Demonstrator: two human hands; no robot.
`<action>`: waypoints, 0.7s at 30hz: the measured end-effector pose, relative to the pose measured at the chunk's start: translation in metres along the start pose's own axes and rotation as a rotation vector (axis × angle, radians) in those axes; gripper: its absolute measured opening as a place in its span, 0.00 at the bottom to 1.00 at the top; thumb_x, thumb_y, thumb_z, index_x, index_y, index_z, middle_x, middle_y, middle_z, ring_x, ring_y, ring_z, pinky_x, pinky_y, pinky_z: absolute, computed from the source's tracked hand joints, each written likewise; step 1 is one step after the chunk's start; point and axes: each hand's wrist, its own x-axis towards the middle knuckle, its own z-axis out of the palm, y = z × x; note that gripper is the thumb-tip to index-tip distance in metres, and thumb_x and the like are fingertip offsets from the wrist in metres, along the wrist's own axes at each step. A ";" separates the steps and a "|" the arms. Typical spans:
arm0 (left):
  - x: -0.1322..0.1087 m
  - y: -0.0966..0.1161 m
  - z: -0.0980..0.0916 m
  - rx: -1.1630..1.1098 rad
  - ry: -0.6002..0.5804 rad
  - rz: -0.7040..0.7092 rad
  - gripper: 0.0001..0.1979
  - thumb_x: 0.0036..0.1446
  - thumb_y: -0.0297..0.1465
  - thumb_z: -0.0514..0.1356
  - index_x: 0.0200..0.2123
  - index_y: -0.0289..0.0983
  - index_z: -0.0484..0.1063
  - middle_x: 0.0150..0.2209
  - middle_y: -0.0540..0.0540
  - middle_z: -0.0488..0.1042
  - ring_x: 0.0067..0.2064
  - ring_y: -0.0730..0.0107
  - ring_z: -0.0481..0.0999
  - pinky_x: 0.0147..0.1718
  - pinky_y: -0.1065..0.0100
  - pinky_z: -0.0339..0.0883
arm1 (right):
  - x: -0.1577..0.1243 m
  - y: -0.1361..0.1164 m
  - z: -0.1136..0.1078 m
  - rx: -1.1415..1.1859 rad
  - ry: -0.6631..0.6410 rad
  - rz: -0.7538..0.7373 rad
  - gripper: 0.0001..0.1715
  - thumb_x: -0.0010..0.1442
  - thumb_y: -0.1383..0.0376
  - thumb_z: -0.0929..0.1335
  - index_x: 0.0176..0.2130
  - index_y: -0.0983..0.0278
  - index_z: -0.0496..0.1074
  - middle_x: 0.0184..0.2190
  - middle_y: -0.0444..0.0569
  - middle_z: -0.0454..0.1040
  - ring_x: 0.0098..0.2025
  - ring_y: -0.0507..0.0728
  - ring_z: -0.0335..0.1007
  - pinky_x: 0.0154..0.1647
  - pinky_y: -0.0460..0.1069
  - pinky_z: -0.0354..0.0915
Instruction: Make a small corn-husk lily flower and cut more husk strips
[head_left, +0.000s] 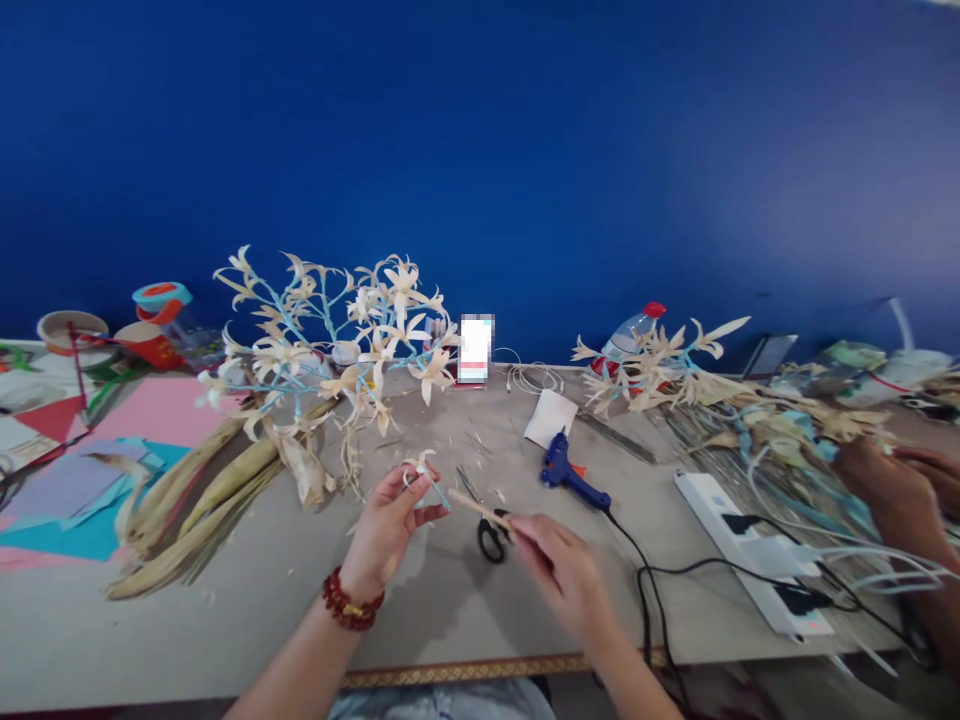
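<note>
The person's two hands are apart, and both are full. The left hand (391, 518) pinches a small pale flower (422, 468) by its blue stem, over the middle of the table (465, 630). The right hand (559, 570) grips a thin pale strip (480, 508), and its tip points at the stem. Red beads (352, 600) go around the left wrist.

Scissors (484, 532) with black handles lie under the strip, partly hidden by it. A blue glue gun (559, 468) lies near the right hand, with white paper (550, 412) just behind it. Its black cord (636, 548) runs toward the near edge. Further right, a white plug strip (709, 510) with tangled wires sits between the right hand and another person's hand (885, 485).

To the left are long dry leaves (225, 490) and colored paper (180, 410). Behind the left hand, a big bunch of flowers (382, 340) stands up. A lit phone (474, 345) is beside it, near the blue wall (480, 150). More flowers (656, 355) lie on the right, in front of a bottle (637, 328) with a red cap.
</note>
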 end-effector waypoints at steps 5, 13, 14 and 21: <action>0.000 -0.002 0.001 0.025 0.025 0.017 0.08 0.48 0.30 0.68 0.31 0.36 0.74 0.41 0.47 0.71 0.44 0.64 0.72 0.34 0.65 0.77 | -0.006 -0.017 0.004 -0.147 -0.049 -0.046 0.14 0.65 0.68 0.63 0.48 0.61 0.73 0.31 0.50 0.76 0.31 0.55 0.74 0.31 0.47 0.68; 0.001 -0.005 -0.003 0.049 0.016 0.067 0.06 0.50 0.31 0.67 0.32 0.37 0.75 0.42 0.47 0.71 0.46 0.64 0.71 0.33 0.67 0.76 | -0.002 -0.016 0.005 -0.248 -0.061 -0.033 0.14 0.66 0.66 0.62 0.47 0.61 0.74 0.31 0.50 0.76 0.31 0.55 0.74 0.29 0.47 0.67; 0.001 -0.005 -0.003 0.056 0.011 0.073 0.05 0.51 0.31 0.66 0.32 0.38 0.75 0.42 0.48 0.70 0.46 0.65 0.71 0.33 0.67 0.76 | -0.002 -0.016 0.004 -0.242 -0.062 -0.025 0.14 0.66 0.66 0.62 0.47 0.61 0.74 0.31 0.50 0.76 0.32 0.55 0.74 0.30 0.47 0.67; -0.001 -0.005 -0.002 0.081 -0.026 0.095 0.02 0.53 0.30 0.64 0.32 0.38 0.74 0.44 0.48 0.68 0.45 0.66 0.70 0.34 0.66 0.77 | -0.003 -0.020 0.001 -0.208 -0.061 0.013 0.13 0.65 0.67 0.63 0.46 0.61 0.74 0.31 0.49 0.77 0.32 0.56 0.74 0.31 0.47 0.68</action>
